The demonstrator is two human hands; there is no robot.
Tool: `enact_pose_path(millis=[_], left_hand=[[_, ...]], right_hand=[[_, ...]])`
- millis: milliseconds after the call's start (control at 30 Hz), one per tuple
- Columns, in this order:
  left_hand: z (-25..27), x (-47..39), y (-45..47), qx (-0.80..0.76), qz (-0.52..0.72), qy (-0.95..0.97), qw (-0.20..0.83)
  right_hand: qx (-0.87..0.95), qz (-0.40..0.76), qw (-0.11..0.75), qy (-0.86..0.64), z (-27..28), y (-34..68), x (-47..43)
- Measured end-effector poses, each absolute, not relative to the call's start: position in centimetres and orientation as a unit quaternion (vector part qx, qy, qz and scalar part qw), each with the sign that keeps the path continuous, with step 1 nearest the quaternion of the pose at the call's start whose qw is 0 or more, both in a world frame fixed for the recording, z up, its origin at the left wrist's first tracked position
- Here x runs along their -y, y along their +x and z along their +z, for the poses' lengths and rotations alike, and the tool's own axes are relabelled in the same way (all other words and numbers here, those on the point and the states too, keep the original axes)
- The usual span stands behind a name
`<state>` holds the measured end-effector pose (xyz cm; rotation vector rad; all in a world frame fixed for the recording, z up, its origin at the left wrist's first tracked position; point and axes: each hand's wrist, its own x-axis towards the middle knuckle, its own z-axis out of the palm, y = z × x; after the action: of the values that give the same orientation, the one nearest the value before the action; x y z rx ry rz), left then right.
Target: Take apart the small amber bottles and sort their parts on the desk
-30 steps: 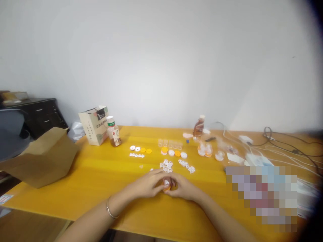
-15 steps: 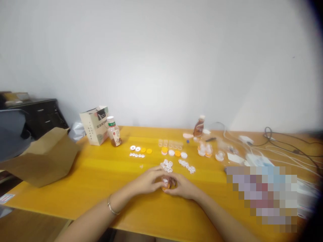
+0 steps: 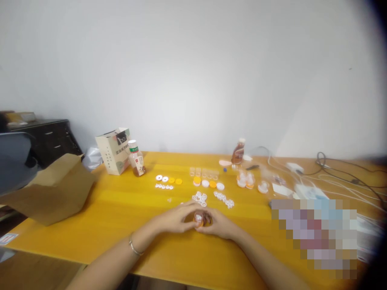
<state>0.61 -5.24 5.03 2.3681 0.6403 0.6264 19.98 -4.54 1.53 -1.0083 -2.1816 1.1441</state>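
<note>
My left hand [image 3: 175, 219] and my right hand [image 3: 220, 223] meet at the middle of the yellow table [image 3: 121, 213], fingers closed together around a small orange and white plastic piece [image 3: 199, 218]. A thin bracelet sits on my left wrist. Just beyond my fingers lie two heaps of small white ring-shaped parts [image 3: 199, 198]. Farther back are rows of orange and white caps [image 3: 208, 183] and small white discs [image 3: 165, 178]. The held piece is mostly hidden by my fingers.
A paper bag [image 3: 113, 150] and a drink bottle [image 3: 136, 158] stand at the back left, a brown bottle [image 3: 238, 152] at the back centre. White cables and chargers [image 3: 305, 177] crowd the right. A brown cardboard box [image 3: 51, 189] overhangs the left edge.
My hands stay together on the small piece, with only slight finger shifts. Nothing else on the table has moved.
</note>
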Motion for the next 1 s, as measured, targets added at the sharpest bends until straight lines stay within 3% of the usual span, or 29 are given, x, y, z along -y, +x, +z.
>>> enact_pose_path(millis=[333, 533, 800, 1000], left_hand=[[4.6, 4.3, 0.4, -0.346, 0.378, 0.819, 0.259], [4.2, -0.7, -0.1, -0.393, 0.473, 0.757, 0.218], [4.8, -11.5, 1.2, -0.533, 0.35, 0.754, 0.155], [3.9, -14.3, 2.2, -0.574, 0.293, 0.75, 0.148]], right_hand=[[0.783, 0.416, 0.237, -0.398, 0.8, 20.2, 4.4], [0.774, 0.427, 0.24, -0.4, 1.1, 20.0, 4.6], [0.774, 0.43, 0.243, -0.398, 1.5, 19.9, 4.8], [0.77, 0.427, 0.246, -0.405, 1.2, 20.0, 4.7]])
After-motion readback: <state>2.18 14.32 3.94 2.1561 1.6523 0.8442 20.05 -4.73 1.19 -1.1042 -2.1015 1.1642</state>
